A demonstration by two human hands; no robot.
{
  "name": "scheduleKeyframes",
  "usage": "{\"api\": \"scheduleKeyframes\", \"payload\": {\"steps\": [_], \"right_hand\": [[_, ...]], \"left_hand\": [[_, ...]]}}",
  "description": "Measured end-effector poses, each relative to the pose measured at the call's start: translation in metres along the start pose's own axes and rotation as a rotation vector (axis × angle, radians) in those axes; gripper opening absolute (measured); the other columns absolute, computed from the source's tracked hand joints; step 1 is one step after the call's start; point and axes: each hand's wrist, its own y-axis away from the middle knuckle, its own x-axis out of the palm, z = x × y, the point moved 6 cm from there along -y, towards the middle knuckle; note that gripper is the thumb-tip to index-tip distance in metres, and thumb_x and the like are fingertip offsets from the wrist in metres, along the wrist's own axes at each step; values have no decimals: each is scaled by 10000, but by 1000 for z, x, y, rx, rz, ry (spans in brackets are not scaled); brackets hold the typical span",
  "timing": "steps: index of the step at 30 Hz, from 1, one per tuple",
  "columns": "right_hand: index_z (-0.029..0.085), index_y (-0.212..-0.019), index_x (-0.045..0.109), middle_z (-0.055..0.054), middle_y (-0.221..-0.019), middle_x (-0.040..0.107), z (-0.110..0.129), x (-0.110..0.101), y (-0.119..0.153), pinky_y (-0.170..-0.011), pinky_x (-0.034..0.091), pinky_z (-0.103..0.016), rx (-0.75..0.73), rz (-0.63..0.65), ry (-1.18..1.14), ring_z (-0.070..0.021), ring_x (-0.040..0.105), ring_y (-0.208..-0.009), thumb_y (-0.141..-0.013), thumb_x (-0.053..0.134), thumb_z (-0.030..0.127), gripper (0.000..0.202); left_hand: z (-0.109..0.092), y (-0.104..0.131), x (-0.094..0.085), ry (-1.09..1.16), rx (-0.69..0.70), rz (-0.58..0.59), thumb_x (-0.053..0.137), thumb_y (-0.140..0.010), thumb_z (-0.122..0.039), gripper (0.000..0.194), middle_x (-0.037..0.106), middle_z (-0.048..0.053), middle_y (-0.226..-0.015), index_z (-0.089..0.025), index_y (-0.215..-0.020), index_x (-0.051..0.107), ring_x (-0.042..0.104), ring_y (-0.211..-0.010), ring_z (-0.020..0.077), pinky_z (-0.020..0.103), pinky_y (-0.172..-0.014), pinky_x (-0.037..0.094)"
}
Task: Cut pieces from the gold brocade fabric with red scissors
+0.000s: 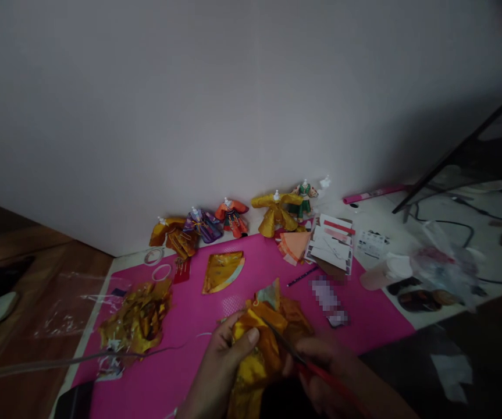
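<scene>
My left hand [228, 349] grips a piece of golden-yellow satin fabric [251, 369], thumb pressed on top. In my right hand [338, 361] is a pair of scissors [309, 368] with red handles, its blades pointing up and left against the fabric. Whether the blades are parted is too blurred to tell. More golden cloth and a pale grey-green patch [269, 294] bunch up just beyond my fingers. Past them, a fan-shaped golden piece [222, 272] with a light edge lies flat on the pink mat [189, 331].
Headless dolls in robes, one yellow [277, 212], lean along the wall. Golden scraps [143, 320] are heaped at left. A phone [329, 299], pen [302, 276], papers [331, 241], bottle [385, 272] and plastic bag [447, 262] lie at right. A thin cord [146, 354] crosses the mat.
</scene>
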Motion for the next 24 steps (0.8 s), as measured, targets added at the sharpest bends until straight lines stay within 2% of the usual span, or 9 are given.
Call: {"api": "scheduleKeyframes", "payload": {"steps": [4, 6, 11, 16, 19, 24], "right_hand": [[183, -935, 694, 48, -566, 489, -5, 3, -2, -449, 289, -194, 62, 37, -47, -87, 424, -487, -769, 679, 684, 528], [179, -930, 695, 41, -589, 501, -4, 2, -3, -480, 302, -203, 41, 16, -17, -89, 430, -513, -777, 672, 683, 527], [164, -899, 681, 39, -575, 480, 1, 2, -5, -497, 296, -219, 10, 36, 11, -95, 420, -513, -752, 584, 806, 666], [173, -977, 643, 22, -634, 480, 10, 5, 2, -493, 330, -220, -60, 24, -13, -99, 417, -530, -844, 506, 770, 627], [176, -948, 638, 23, -642, 464, 16, 4, 5, -482, 332, -216, -96, -13, -7, -95, 403, -527, -835, 502, 784, 634], [176, -859, 637, 41, -598, 475, 11, 5, 0, -428, 299, -181, 36, 38, -59, -76, 408, -483, -756, 579, 798, 633]], "left_hand": [[-1, 1, 0, -18, 2, -5, 829, -722, -356, 353, 772, 37, -742, -191, -1022, 742, 719, -695, 209, 294, -679, 544], [-2, 2, 0, -26, 12, -13, 827, -724, -369, 351, 774, 46, -749, -184, -1012, 746, 721, -722, 224, 304, -690, 544], [-4, 0, 3, 4, 24, 34, 831, -724, -364, 337, 773, 42, -744, -193, -1003, 749, 722, -747, 233, 317, -717, 542], [-1, 1, 3, 28, 9, 52, 823, -742, -343, 287, 775, 40, -764, -202, -983, 755, 716, -749, 217, 317, -735, 542], [-2, 2, 2, 4, 7, 11, 841, -720, -353, 264, 782, 42, -823, -205, -924, 765, 711, -727, 193, 311, -748, 546], [-6, 1, 2, -55, 24, -16, 856, -695, -378, 268, 779, 45, -837, -200, -874, 769, 701, -702, 180, 313, -758, 548]]}}
